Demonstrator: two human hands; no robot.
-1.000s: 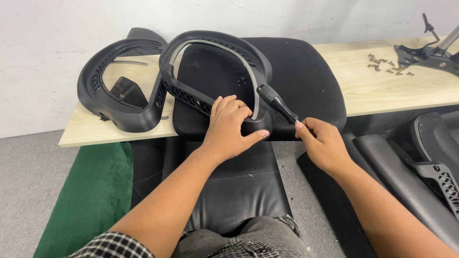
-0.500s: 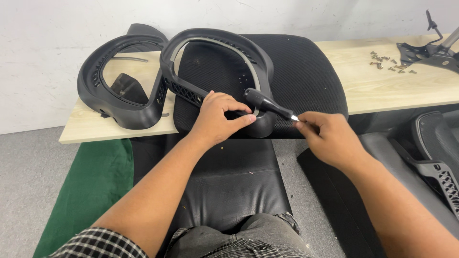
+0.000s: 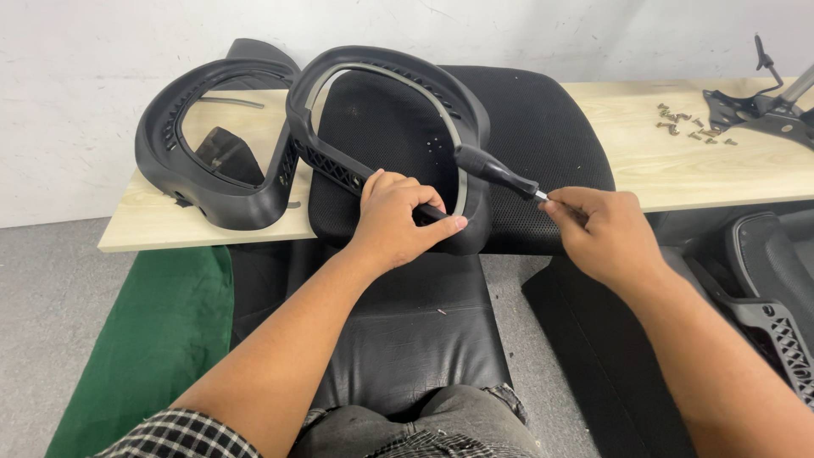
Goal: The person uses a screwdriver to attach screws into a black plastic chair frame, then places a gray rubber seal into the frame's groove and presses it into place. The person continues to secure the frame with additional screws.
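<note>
A long pale wooden bench top (image 3: 763, 174) is seen running along the white wall, from the left edge of the view to the right. A black mesh seat cushion (image 3: 543, 127) is laid across its middle and overhangs the front edge. On the cushion a black plastic chair frame (image 3: 386, 72) is stood tilted, a looped shape with a grey inner strip, and a second black frame (image 3: 216, 187) is rested against it toward the left end of the bench top. A black metal seat mechanism (image 3: 755, 110) is placed at the far right end, with a scatter of small screws (image 3: 691, 131) just in front of it. A green mat (image 3: 161, 331) is spread on the floor at the lower left.

The lower rail of the tilted frame is gripped by the left hand (image 3: 398, 220), its fingers curled closed around the rail near the cushion's front edge. A black-handled screwdriver (image 3: 496, 174) is lain with its long axis slanting from upper left at the frame down to lower right, the handle against the frame and the thin metal end pinched narrowly between the fingertips of the right hand (image 3: 606, 233). The tool is thus placed between the two hands, the right one being on it and the left one just beside its handle
</note>
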